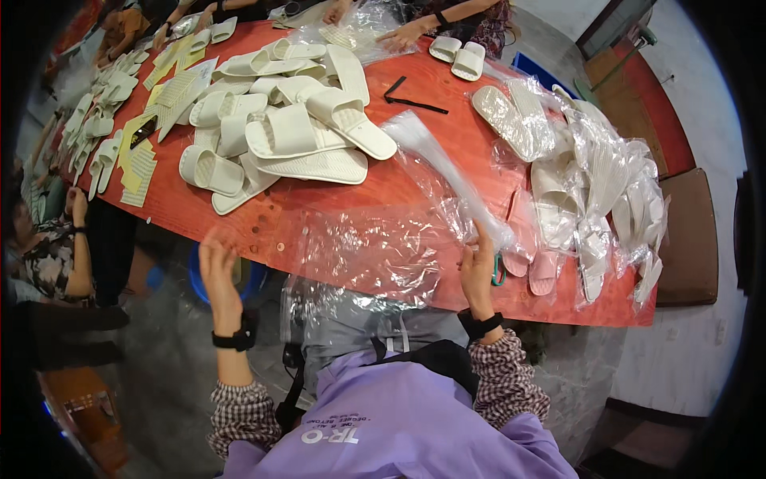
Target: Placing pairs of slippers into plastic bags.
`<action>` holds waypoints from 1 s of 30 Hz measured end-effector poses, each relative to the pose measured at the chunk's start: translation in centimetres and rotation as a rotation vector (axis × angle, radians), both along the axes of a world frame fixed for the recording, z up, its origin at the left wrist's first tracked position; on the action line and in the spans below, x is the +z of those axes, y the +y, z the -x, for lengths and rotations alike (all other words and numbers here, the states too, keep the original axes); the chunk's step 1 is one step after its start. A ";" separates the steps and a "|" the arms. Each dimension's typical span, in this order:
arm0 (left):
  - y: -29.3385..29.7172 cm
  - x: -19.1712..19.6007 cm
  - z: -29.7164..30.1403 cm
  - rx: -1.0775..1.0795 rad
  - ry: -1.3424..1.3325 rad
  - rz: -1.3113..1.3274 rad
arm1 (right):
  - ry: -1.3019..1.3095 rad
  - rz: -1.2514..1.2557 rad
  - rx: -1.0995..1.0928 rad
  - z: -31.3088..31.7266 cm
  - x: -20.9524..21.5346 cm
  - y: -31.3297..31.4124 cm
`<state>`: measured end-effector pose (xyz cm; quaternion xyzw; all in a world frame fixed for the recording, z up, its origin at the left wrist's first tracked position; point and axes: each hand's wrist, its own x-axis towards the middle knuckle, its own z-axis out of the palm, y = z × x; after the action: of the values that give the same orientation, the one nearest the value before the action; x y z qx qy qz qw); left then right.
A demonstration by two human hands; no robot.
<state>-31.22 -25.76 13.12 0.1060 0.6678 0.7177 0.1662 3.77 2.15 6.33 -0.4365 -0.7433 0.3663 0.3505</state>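
A clear plastic bag [367,251] lies flat over the near edge of the red table, between my two hands. My left hand [219,263] hovers by the edge to the left of that bag, fingers stretched and slightly blurred, holding nothing I can see. On the bag's right, my right hand [479,267] has its fingers raised and apart. It is beside the lower end of a bundle of clear plastic bags [435,156]; whether it touches them I cannot tell. Beyond the bag is a heap of loose off-white slippers [295,132].
Bagged slippers [578,191] pile up at right, with pink slippers [544,271] and green scissor handles [499,271] nearer me. A black strap [415,104] lies mid-table. A blue bin [198,275] stands below the left edge. Other people's hands [403,36] work at the far side.
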 end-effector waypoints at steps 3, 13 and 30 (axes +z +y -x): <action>1.8 8.0 -3.8 -0.234 0.353 0.227 | -0.173 -0.209 -0.049 -0.6 -1.7 0.0; 13.8 -4.3 -16.4 -0.974 1.077 0.619 | -0.212 -0.177 0.090 -2.0 -0.7 -0.7; 16.9 -8.9 -18.3 -1.236 1.157 0.594 | -0.437 -0.587 -0.017 -2.7 10.3 9.5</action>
<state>-12.95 -8.81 4.24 0.7443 0.6291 0.1320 0.1811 6.49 11.60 16.63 -0.3915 -0.8704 0.0324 0.2968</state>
